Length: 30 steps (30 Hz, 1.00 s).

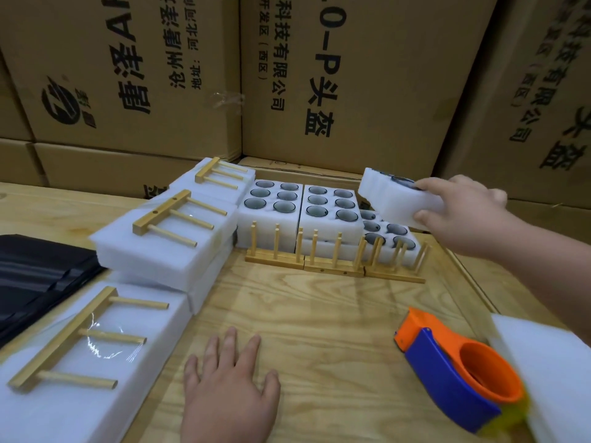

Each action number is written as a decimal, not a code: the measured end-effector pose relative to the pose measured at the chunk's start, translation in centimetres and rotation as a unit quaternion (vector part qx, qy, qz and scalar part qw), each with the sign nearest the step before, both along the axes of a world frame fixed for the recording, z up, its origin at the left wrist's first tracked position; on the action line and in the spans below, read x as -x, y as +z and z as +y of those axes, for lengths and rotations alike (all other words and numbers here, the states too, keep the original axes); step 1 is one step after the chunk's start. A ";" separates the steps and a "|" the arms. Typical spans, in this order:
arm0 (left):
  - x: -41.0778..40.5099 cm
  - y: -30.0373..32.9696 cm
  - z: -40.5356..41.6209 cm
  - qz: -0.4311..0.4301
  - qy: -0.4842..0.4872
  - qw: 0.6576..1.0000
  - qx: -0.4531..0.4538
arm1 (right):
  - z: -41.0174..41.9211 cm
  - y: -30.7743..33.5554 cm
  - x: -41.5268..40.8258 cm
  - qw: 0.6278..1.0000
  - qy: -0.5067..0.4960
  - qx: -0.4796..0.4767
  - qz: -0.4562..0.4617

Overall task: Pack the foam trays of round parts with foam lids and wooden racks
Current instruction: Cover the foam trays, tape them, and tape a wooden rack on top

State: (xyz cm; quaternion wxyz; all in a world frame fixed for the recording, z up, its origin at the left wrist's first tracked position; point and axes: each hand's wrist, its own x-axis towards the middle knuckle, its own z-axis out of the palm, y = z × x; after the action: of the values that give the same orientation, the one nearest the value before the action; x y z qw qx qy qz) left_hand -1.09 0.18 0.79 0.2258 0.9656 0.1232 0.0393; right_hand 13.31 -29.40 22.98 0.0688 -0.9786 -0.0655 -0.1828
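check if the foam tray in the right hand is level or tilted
Tilted: the foam tray is lifted off the table, its far-left end higher, gripped by the right hand.

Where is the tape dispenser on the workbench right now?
The tape dispenser sits near right in the head view, on the wooden bench, right of the flat left hand.

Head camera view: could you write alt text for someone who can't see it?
A person's right hand lifts a white foam tray of round parts above other trays on a wooden table. The left hand rests flat near a tape dispenser.
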 end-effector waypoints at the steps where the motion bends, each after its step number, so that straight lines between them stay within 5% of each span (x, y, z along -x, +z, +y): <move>1: -0.1 0.0 0.0 -0.004 -0.003 1.000 0.011 | 0.3 0.3 1.5 1.000 0.010 -0.003 0.004; 11: 0.3 -0.3 0.2 -0.019 -0.005 1.000 0.001 | 2.8 1.3 14.0 0.989 0.112 -0.017 0.099; 30: 1.2 -0.8 -0.1 -0.015 0.005 0.998 -0.054 | 8.0 -13.0 22.3 0.977 0.149 0.073 0.136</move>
State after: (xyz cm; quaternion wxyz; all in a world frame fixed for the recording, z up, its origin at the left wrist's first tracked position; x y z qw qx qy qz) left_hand -2.27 0.09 -0.03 0.1749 0.9751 0.1221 0.0612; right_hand -9.03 -21.45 9.93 0.0319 -0.9758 -0.2141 -0.0308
